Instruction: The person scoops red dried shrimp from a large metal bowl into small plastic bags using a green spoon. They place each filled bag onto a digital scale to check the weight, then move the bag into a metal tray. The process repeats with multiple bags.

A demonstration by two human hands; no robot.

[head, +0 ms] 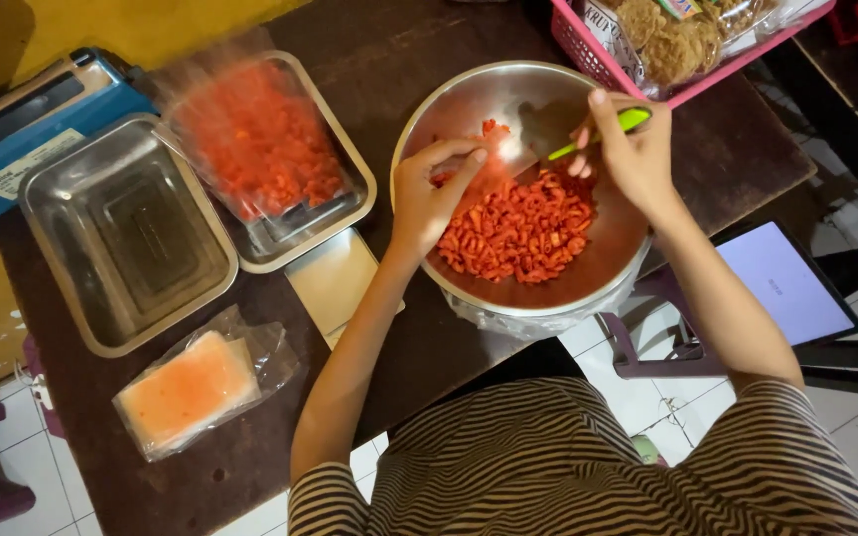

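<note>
Gripping a green-handled scoop (603, 134), our right hand (638, 159) is clenched around the handle at the far side of the bowl (429, 119), and the blade end points down toward the red snacks (518, 228). Our left hand (424, 199) pinches a clear bag (503, 154) by its mouth over the bowl's middle, fingers closed on the thin plastic; the bag is hard to make out against the steel, and we cannot tell how much is in it, though a few red pieces show near its top.

As for progress, we judge the work partly done. 1 filled bag (255, 139) of the same red snacks lies in the far tray (355, 189), blurred in the view. Just beside it the near tray (62, 288) holds nothing we can see. A good heap remains in the bowl, enough, we would say, for more bags. On the desk (389, 50), near its front edge, lies a flat pack (191, 387) with an orange slab inside, apart from both trays. A blue sealer (42, 129) sits at the left edge, touching neither hand. A pink basket (647, 79) of wrapped snacks stands beyond the bowl, and a tablet (786, 283) rests lower down on the right.
</note>
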